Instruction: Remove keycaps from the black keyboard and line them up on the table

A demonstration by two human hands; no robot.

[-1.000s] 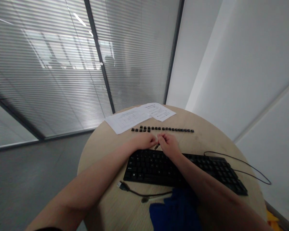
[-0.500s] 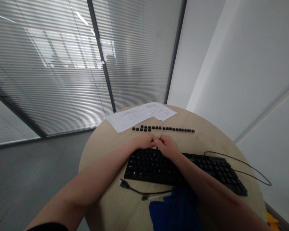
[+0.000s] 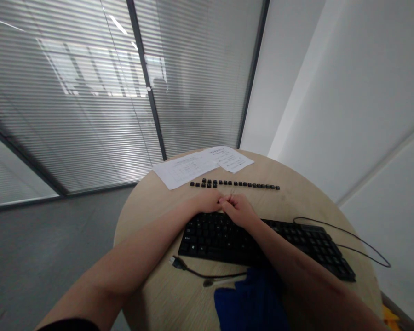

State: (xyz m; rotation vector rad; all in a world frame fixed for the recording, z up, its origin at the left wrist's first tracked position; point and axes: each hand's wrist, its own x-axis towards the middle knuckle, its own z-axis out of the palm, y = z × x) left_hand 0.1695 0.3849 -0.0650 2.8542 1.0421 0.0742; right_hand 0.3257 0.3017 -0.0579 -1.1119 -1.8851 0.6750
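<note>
Both hands meet above the far edge of a black keyboard point(image 3: 214, 241), fingertips pressed together. My left hand point(image 3: 209, 201) is closed, and whatever it pinches is too small to make out. Thin wire-like ends of a tool point(image 3: 232, 192) stick up from the closed fingers of my right hand point(image 3: 239, 209); the rest of it is hidden. Just beyond the hands, loose black keycaps point(image 3: 249, 185) lie in a long row, with a short second row at its left end. My right forearm crosses over the keyboard and covers part of its keys.
Printed papers point(image 3: 186, 169) lie at the back of the round wooden table point(image 3: 138, 207). A USB plug on a cable point(image 3: 178, 263), a small brush-like item point(image 3: 208, 283) and a blue cloth point(image 3: 250, 301) are in front. Another black cable point(image 3: 360, 239) loops over the right edge.
Almost nothing differs. The hands stay together at the same spot over the keyboard, and the whole view has shifted very slightly.
</note>
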